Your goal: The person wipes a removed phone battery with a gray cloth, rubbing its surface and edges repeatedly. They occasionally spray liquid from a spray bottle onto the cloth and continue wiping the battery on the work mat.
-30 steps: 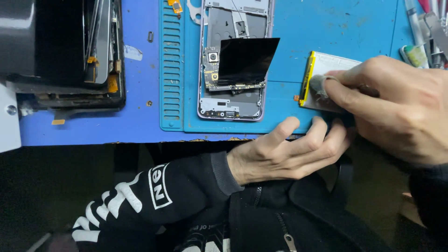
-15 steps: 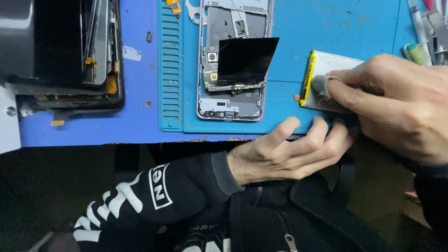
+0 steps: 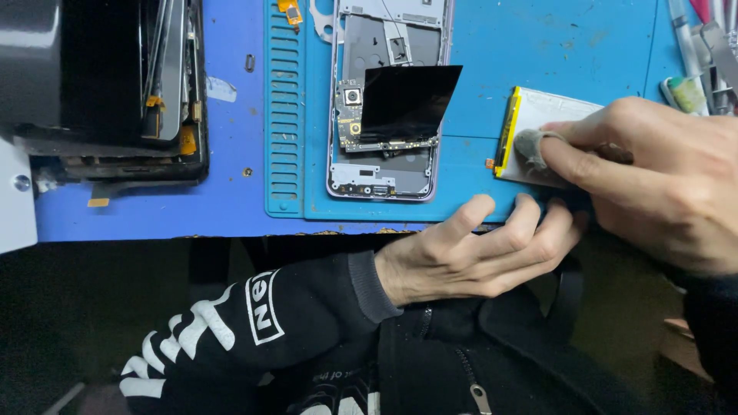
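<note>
My right hand (image 3: 653, 177) is pressing a small grey wad of cloth (image 3: 530, 146) onto the flat battery (image 3: 550, 115), fingers pinched together on the wad. The battery, silver with a yellow strip down its 9 o'clock edge, lies on the blue mat (image 3: 538, 46), out at 3 o'clock from the opened phone frame (image 3: 384, 100). My left hand (image 3: 477, 250) rests at the surface's near edge, at 6 o'clock from the battery, fingers loosely stretched, tips touching the mat just beside the battery's lower edge; it grips nothing.

I'd judge this cell light and thin, stiff enough to stay flat but soft-skinned, so no bending, no poking. Best taken by its long edges, clear of the small orange tab (image 3: 489, 163) at its lower corner.

In the phone frame, a black sheet (image 3: 407, 100) sits tilted over the circuit board (image 3: 352, 115). At 9 o'clock a dark stack of dismantled parts (image 3: 115, 84); tools (image 3: 707, 54) lie at the far right.
</note>
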